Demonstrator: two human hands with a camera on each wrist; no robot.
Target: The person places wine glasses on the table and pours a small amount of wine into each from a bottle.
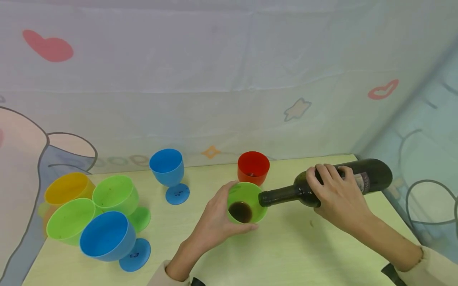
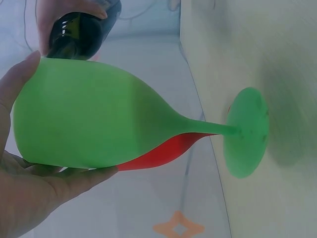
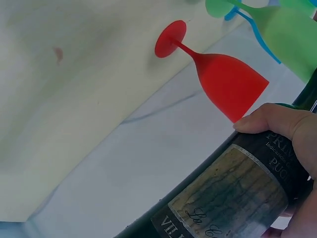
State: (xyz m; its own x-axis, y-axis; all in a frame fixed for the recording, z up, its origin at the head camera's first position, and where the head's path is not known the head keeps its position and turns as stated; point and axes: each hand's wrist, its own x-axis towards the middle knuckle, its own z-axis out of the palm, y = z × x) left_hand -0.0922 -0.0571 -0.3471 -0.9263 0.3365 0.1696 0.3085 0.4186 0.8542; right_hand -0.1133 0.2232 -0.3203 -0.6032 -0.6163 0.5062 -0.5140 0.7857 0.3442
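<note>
My left hand (image 1: 214, 218) grips the bowl of a green plastic goblet (image 1: 244, 191), thumb on one side and fingers on the other. Dark liquid (image 1: 240, 212) lies in the bottom of its bowl. In the left wrist view the goblet's stem and round foot (image 2: 246, 133) show close over the table. My right hand (image 1: 336, 198) holds a dark wine bottle (image 1: 376, 174) round its body, tipped nearly level. Its mouth points left, right at the goblet's rim. The bottle's label (image 3: 228, 193) shows in the right wrist view.
Just behind the green goblet stands a red goblet (image 1: 250, 174). A blue goblet (image 1: 168, 172) is at the back, left of centre. Clustered at the left are a yellow goblet (image 1: 69, 188), two green goblets (image 1: 116, 194) and another blue goblet (image 1: 107, 238). A printed cloth (image 1: 229, 79) hangs behind the table.
</note>
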